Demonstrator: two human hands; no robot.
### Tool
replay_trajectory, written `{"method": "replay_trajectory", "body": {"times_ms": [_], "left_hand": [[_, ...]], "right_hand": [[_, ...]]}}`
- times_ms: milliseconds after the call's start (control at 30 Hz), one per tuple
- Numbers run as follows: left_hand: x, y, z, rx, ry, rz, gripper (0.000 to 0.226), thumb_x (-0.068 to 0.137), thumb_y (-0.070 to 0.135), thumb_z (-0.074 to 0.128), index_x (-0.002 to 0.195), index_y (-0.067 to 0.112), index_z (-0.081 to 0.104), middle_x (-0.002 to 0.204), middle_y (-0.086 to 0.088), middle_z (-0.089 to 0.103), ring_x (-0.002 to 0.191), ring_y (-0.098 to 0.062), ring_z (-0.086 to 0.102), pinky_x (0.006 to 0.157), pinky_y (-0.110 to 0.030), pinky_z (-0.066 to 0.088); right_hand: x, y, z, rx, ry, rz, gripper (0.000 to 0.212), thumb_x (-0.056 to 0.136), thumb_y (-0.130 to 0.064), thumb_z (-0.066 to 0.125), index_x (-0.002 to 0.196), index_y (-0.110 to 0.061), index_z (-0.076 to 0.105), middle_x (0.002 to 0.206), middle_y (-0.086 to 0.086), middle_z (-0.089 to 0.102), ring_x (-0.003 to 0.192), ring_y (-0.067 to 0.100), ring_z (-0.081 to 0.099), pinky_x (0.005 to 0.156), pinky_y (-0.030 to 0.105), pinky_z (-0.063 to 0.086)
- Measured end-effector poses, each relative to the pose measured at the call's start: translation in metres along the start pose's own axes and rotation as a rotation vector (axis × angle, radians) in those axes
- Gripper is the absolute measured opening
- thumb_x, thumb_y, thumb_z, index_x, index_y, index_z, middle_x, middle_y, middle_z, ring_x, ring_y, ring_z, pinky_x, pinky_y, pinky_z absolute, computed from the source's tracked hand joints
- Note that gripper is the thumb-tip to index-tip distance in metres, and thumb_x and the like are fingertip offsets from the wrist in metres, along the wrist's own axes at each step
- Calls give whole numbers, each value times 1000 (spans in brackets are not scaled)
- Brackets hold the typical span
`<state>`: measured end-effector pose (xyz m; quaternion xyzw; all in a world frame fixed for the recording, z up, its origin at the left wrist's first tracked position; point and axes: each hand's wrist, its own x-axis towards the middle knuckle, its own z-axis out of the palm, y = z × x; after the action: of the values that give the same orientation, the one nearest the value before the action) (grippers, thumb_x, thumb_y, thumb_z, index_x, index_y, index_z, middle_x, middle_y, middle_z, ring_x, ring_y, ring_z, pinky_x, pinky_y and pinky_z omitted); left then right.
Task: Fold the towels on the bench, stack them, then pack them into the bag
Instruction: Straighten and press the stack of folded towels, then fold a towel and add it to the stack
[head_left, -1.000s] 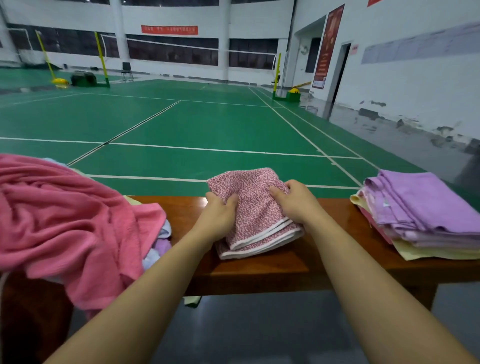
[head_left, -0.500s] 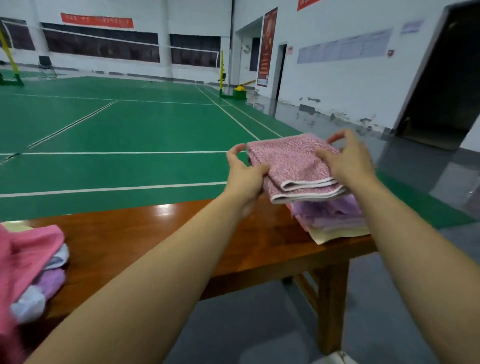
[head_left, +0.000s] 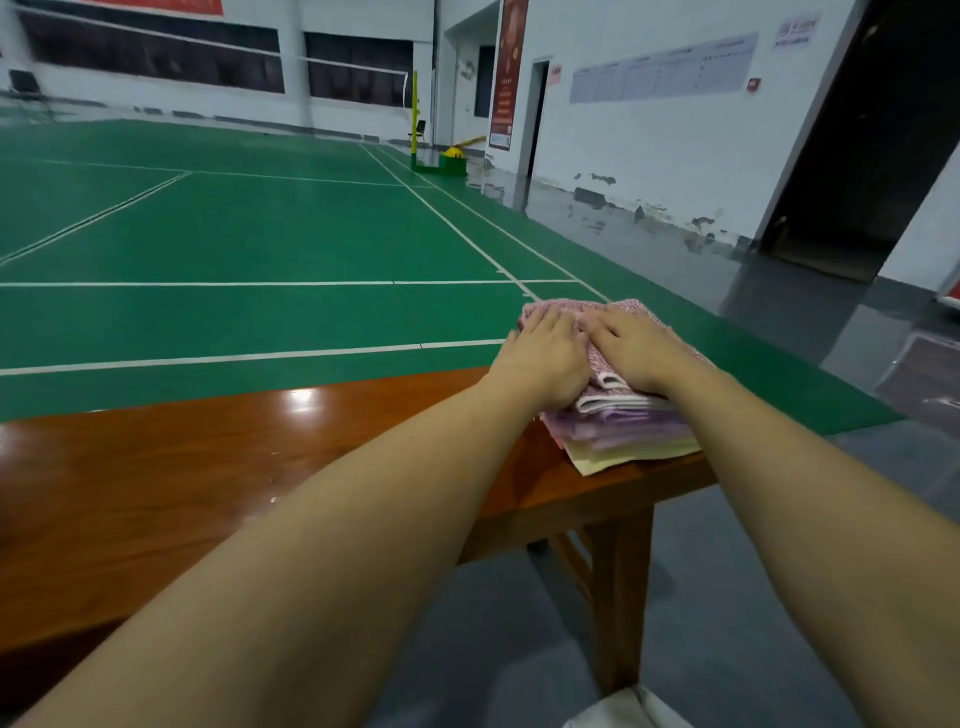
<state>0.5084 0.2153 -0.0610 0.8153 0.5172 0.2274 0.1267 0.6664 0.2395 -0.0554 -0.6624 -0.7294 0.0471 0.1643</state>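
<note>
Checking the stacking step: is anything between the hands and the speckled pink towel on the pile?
Nothing visible: left hand and right hand lie flat directly on the speckled pink towel, atop the folded stack.

A green badminton court (head_left: 249, 228) marked with white lines (head_left: 208, 358) stretches across an indoor sports hall. At its far edge a yellow net post (head_left: 414, 117) stands on a green base (head_left: 441, 165). A red vertical banner (head_left: 508, 73) hangs on the white wall (head_left: 649, 156) beside a dark doorway (head_left: 535, 119), with notice sheets (head_left: 665, 66) posted further right. Grey flooring (head_left: 727, 597) borders the court.
</note>
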Motion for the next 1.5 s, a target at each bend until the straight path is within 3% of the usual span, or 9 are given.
{"method": "replay_trajectory", "body": {"times_ms": [67,200,467,667,800,933,1167,1367,1500], "left_hand": [[1,-6,13,-104,-9,-23,56,111,34,15,159,5,16,168,-12,11,156,-22,7,126,-36,5],[2,-17,23,-234,31,-72,56,111,37,20,159,7,22,167,-11,20,154,-22,16,126,-35,10],[-22,-17,3,-236,8,-122,66,109,46,24,161,7,9,169,-9,0,156,-20,0,124,-34,0],[-64,-52,-43,-162,64,-159,66,108,49,25,162,13,10,170,-4,-1,156,-18,1,124,-33,2],[-92,-86,-76,-59,111,-193,65,108,51,25,162,16,14,170,-4,5,156,-21,5,126,-38,5],[-126,-121,-104,26,159,-250,65,107,51,26,161,17,16,169,-5,7,156,-21,7,126,-39,8],[-229,-206,-175,180,243,-460,64,106,49,31,159,13,25,167,-11,18,154,-26,18,125,-42,16],[-349,-273,-261,390,366,-645,43,99,44,52,128,14,64,126,-21,58,120,-39,55,107,-45,42],[-419,-296,-298,512,329,-686,51,80,59,52,105,21,75,104,-13,69,101,-32,63,92,-39,50]], "right_hand": [[9,6,4,86,-21,3,104,69,-97,6,149,-40,39,158,-5,41,146,24,37,119,58,25],[16,5,8,99,-96,13,75,89,-78,22,150,-38,41,156,2,44,142,28,41,118,55,30],[15,4,4,84,-109,29,82,87,-81,21,152,-35,39,157,3,42,144,29,39,119,54,28],[5,-14,-11,-101,-117,-28,59,103,-63,21,154,-37,34,155,10,44,141,31,42,118,54,29],[3,-38,-28,-212,3,-31,62,100,-68,19,150,-38,40,159,-1,40,146,28,34,119,65,14],[-4,-113,-13,-124,42,-167,60,102,-64,23,150,-34,41,159,-3,39,148,24,33,121,61,11],[-34,-292,83,228,-178,-416,55,103,-55,41,146,-23,50,151,1,51,139,23,47,116,39,35],[-92,-437,135,470,-298,-602,38,101,-44,55,105,-12,74,108,9,74,101,25,65,78,30,44],[-123,-502,155,545,-397,-565,57,95,-59,56,77,-6,69,74,12,66,69,28,57,59,35,40]]}}
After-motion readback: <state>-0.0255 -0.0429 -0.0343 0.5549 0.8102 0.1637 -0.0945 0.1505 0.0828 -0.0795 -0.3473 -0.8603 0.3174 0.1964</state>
